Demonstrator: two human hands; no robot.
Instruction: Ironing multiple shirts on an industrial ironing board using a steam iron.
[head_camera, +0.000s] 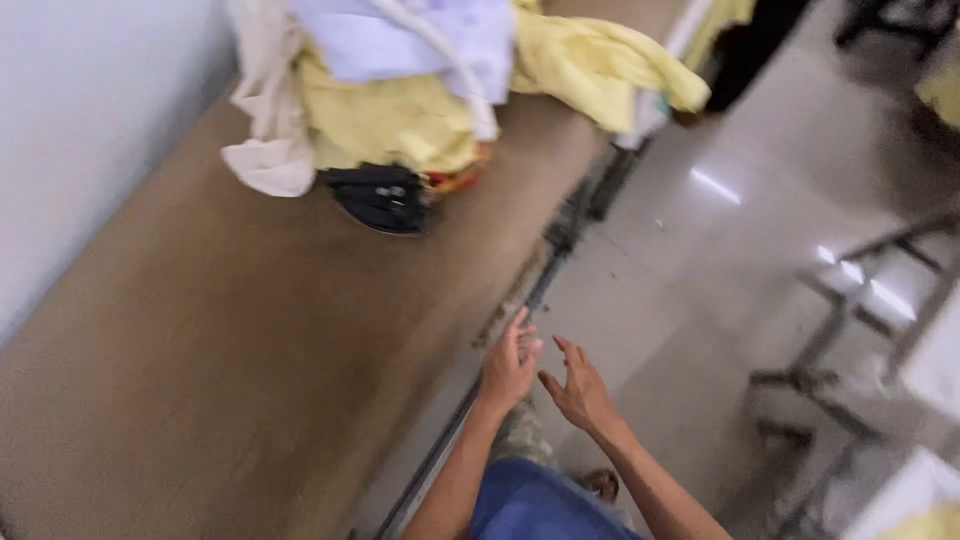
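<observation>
A long brown table (200, 340) is set against a pale wall, with a glossy tiled floor (690, 250) beside it. Both hands are held empty at the table's near edge. The left hand (510, 365) is nearer that edge, fingers spread; the right hand (580, 395) hangs just beside it over the floor, fingers likewise apart. Far up the table, well apart from both hands, a heap of yellow and white cloth (420, 90) is piled, with a black pouch (380, 197) touching its near side. Both forearms are extended forward, along the table's long axis.
</observation>
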